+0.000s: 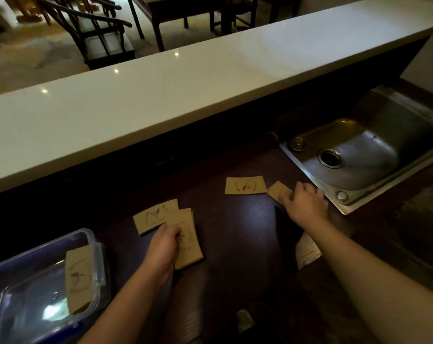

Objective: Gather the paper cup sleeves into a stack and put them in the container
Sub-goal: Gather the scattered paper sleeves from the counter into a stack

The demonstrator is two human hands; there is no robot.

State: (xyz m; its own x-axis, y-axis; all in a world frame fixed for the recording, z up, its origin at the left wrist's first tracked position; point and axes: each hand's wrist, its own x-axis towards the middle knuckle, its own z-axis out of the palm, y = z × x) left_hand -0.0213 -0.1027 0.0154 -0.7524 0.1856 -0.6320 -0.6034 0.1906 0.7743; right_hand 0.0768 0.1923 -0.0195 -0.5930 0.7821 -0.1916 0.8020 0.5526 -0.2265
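Left grip (164,240) grasping sleeve stack (186,238), right grip (306,201) pinching single sleeve (278,191) beside sink (309,155)

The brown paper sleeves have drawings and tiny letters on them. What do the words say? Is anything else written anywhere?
Sleeve beside the sink: dark print, too blurred to read.
Stack under the left hand: print too small to read.
Sleeve on the clear container: print unreadable.
No other writing shows anywhere.

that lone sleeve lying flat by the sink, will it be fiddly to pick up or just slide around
The lone sleeve looks like thin flattened card, so it is probably light and slightly bendy. Lying flush on the dark counter, it may skid when pushed rather than lift, so it likely needs an edge pried up. It cannot roll or tip.
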